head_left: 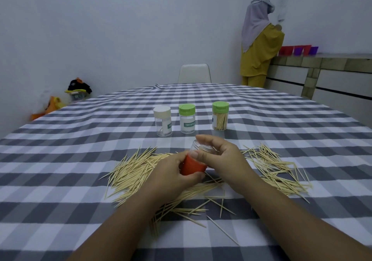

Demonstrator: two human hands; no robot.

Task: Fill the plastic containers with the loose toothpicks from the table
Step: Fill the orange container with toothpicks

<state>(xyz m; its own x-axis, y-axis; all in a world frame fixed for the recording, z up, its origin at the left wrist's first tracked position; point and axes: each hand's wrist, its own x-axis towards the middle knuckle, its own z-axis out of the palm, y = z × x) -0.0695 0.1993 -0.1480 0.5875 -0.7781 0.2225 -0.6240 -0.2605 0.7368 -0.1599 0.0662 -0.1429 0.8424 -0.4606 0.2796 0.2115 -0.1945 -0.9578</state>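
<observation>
A clear plastic container point(202, 148) with a red cap point(192, 166) lies tilted between my hands, above the table. My left hand point(173, 172) grips the red cap. My right hand point(221, 160) holds the clear body, thumb on top. Loose toothpicks point(132, 172) lie spread over the checked tablecloth point(60, 160) left, right and in front of my hands. Farther back stand three upright containers: a white-capped one point(162, 120) that looks nearly empty, a green-capped one point(187, 118), and a green-capped one point(220, 115) full of toothpicks.
A white chair point(194, 73) stands at the table's far side. A person in yellow point(259, 45) stands at a counter point(322, 63) at the back right, with red and purple cups on it. Bags lie on the floor at the back left.
</observation>
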